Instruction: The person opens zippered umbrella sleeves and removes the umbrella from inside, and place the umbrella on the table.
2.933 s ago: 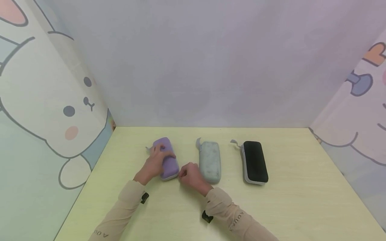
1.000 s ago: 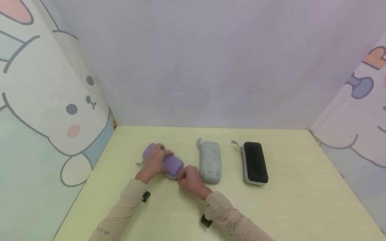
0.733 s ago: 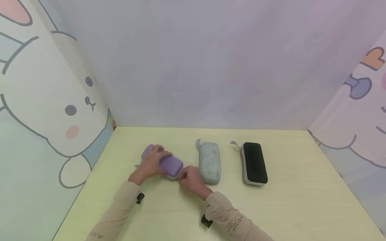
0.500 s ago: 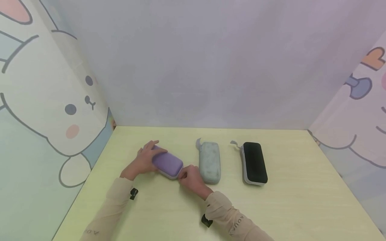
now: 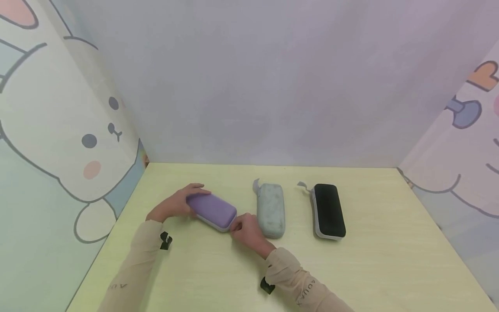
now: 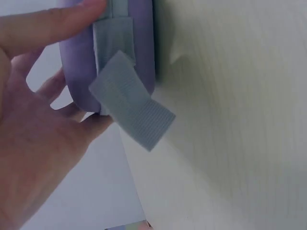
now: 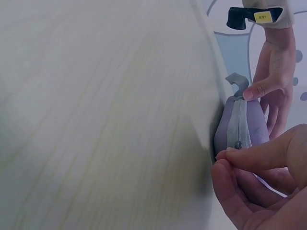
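A purple zip case with a pale grey zip band lies slanted on the table. My left hand grips its left end. In the left wrist view the thumb lies along the case's end beside a grey fabric tab, with fingers on the far side. At the opposite end, my right hand pinches with thumb and forefinger at the zipper pull, which the fingertips mostly cover. The zip looks closed in the right wrist view.
A pale grey-green mottled case lies just right of my right hand. Further right is a black-topped case with a light side. Both have fabric tabs at their upper left. A pale wall stands behind the table.
The purple case has turned from nearly upright to slanted. My left hand has slid from its middle to its left end. The right hand has stayed almost in place.
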A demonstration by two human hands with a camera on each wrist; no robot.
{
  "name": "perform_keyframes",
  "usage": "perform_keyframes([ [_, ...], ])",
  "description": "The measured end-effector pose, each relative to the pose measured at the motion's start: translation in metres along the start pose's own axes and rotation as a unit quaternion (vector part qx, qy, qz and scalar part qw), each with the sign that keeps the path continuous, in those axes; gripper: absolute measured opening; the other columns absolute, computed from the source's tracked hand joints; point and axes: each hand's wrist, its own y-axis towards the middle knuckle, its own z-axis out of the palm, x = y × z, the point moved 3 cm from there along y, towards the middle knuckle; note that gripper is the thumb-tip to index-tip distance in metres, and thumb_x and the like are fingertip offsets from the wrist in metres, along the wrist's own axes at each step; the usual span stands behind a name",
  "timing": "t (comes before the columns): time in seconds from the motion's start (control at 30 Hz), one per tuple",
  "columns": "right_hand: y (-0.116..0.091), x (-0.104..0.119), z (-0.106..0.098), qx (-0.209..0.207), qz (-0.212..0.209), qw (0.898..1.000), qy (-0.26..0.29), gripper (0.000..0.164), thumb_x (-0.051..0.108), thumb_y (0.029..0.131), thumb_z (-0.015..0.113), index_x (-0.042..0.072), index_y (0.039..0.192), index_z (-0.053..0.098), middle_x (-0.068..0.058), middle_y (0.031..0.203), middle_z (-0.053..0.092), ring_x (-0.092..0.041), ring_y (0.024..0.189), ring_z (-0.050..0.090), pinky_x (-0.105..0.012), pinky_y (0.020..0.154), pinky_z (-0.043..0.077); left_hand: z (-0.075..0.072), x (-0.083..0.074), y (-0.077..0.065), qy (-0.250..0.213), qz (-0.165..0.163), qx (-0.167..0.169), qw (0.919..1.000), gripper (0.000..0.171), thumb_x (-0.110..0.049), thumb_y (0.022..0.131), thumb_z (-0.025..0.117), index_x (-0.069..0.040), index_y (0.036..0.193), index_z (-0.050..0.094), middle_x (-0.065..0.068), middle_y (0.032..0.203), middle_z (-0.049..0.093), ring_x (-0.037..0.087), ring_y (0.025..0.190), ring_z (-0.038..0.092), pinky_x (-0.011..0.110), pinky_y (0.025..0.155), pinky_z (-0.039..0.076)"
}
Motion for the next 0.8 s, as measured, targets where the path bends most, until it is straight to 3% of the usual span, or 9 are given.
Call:
perform_keyframes([
  [0.17, -0.001, 0.001, -0.001, -0.002, -0.001, 1.0, 0.009, 0.017, -0.012, 0.068, 0.063, 0.002, 0.063, 0.071, 0.0, 0.058, 0.064, 0.003, 0.051, 0.048, -0.014, 0.05, 0.042, -0.006, 0.004, -0.002, -0.017, 0.005, 0.018, 0.9997, 0.076, 0.003, 0.061, 0.08, -0.013, 0.131, 0.056, 0.022, 0.143, 0.035, 0.042, 0.131, 0.03, 0.059, 0.1, 0.027],
  [0.3, -0.001, 0.002, -0.002, -0.009, -0.001, 1.0, 0.006, 0.018, -0.012, 0.068, 0.062, 0.003, 0.062, 0.07, 0.0, 0.058, 0.064, 0.003, 0.052, 0.049, -0.014, 0.05, 0.042, -0.009, 0.01, -0.005, -0.049, -0.015, 0.021, 0.9985, 0.079, -0.003, 0.061, 0.084, -0.013, 0.133, 0.054, 0.015, 0.14, 0.043, 0.038, 0.129, 0.034, 0.058, 0.1, 0.027],
  [0.43, -0.001, 0.0, -0.003, -0.019, 0.004, 1.0, -0.003, 0.018, -0.011, 0.068, 0.063, 0.004, 0.061, 0.07, 0.001, 0.057, 0.062, 0.002, 0.052, 0.048, -0.014, 0.05, 0.041, -0.009, 0.016, -0.005, -0.059, -0.043, 0.016, 0.9972, 0.079, -0.009, 0.062, 0.086, -0.019, 0.134, 0.054, 0.008, 0.14, 0.046, 0.033, 0.128, 0.037, 0.053, 0.1, 0.03],
  [0.8, -0.005, 0.001, -0.003, -0.04, 0.014, 0.999, -0.002, 0.015, -0.011, 0.069, 0.066, 0.002, 0.062, 0.071, 0.0, 0.056, 0.062, 0.0, 0.053, 0.047, -0.017, 0.053, 0.043, -0.007, 0.021, -0.006, -0.071, -0.064, 0.001, 0.9954, 0.078, -0.014, 0.06, 0.088, -0.018, 0.131, 0.058, 0.012, 0.137, 0.05, 0.034, 0.126, 0.042, 0.052, 0.099, 0.035],
])
